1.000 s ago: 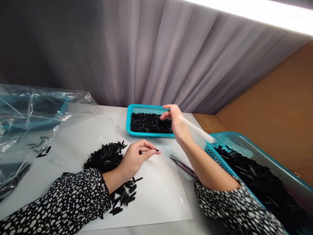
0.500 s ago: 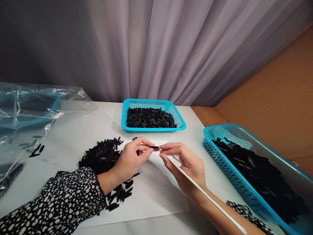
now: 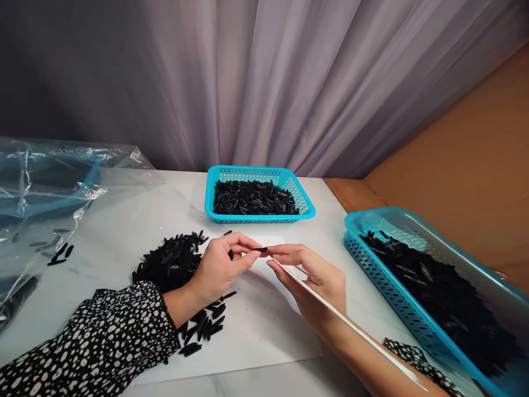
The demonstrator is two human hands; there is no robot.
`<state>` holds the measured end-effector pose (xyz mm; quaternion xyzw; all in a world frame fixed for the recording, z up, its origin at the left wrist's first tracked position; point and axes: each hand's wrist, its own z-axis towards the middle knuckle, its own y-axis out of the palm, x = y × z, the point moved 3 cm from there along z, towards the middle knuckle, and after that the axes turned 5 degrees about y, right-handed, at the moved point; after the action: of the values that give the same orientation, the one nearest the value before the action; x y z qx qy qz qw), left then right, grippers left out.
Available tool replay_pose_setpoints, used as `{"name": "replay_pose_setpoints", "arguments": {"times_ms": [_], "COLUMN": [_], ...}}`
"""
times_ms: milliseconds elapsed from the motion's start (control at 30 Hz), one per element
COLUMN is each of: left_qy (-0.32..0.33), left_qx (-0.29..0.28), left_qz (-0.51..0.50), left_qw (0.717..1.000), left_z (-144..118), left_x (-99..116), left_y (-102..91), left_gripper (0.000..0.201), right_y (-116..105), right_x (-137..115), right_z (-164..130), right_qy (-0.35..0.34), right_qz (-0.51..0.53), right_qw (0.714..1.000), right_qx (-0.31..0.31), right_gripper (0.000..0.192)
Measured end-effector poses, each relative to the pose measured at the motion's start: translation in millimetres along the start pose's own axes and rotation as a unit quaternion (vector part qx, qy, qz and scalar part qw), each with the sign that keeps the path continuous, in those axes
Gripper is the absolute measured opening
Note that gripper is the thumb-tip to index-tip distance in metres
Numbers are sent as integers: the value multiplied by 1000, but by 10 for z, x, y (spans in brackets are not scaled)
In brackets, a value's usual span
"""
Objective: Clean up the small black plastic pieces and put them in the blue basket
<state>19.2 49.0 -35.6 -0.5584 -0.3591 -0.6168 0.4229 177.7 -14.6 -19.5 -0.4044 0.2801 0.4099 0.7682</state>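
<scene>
My left hand (image 3: 223,260) pinches a small, slim black piece (image 3: 260,250) between thumb and fingertips. Another dark piece shows in the curl of its fingers. Facing it, my right hand (image 3: 312,275) grips long, thin, pale tweezers (image 3: 330,306), whose rear end slants down along the forearm. Their tip meets or nearly meets the black piece; exact contact is too small to tell. Below both hands lies a white sheet (image 3: 268,325). Beside my left wrist is a heap of similar black pieces (image 3: 171,262), with several loose ones (image 3: 204,328) nearer me.
A blue basket (image 3: 260,218) of black pieces stands at the back. Another larger blue basket (image 3: 384,284), also holding black pieces, is at the right. Clear plastic (image 3: 45,204) lies at the left, with a few pieces near it. A grey curtain (image 3: 248,82) hangs behind.
The tweezers' tip has shifted slightly left toward the black piece, and my right fingers have closed in a little. My left hand stays almost still.
</scene>
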Motion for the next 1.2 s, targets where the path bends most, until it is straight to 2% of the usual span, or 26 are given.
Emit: {"name": "replay_pose_setpoints", "arguments": {"times_ms": [467, 533, 667, 733, 900, 1067, 1200], "left_qy": [1, -2, 0, 7, 7, -13, -16], "left_qx": [7, 9, 12, 14, 16, 7, 4], "left_qz": [31, 36, 37, 37, 29, -6, -11], "left_qw": [999, 999, 999, 999, 999, 1000, 1000], "left_z": [11, 10, 8, 3, -21, -31, -31], "left_x": [6, 5, 10, 19, 41, 62, 71], "left_y": [0, -2, -5, -4, 12, 32, 34], "left_gripper": [12, 13, 14, 13, 12, 14, 15], "right_y": [-5, 6, 41, 56, 74, 64, 61], "right_x": [-8, -1, -8, -7, -17, -52, -79], "right_z": [8, 8, -4, -6, -2, -9, -5], "right_qy": [-15, -45, -151, -175, -171, -196, -186], "right_qz": [-29, -42, -76, -88, -92, -129, -143], "right_qw": [999, 998, 985, 980, 980, 971, 970], "right_qx": [-2, 2, 19, 29, 37, 53, 57], "right_gripper": [9, 9, 12, 12, 11, 12, 15]}}
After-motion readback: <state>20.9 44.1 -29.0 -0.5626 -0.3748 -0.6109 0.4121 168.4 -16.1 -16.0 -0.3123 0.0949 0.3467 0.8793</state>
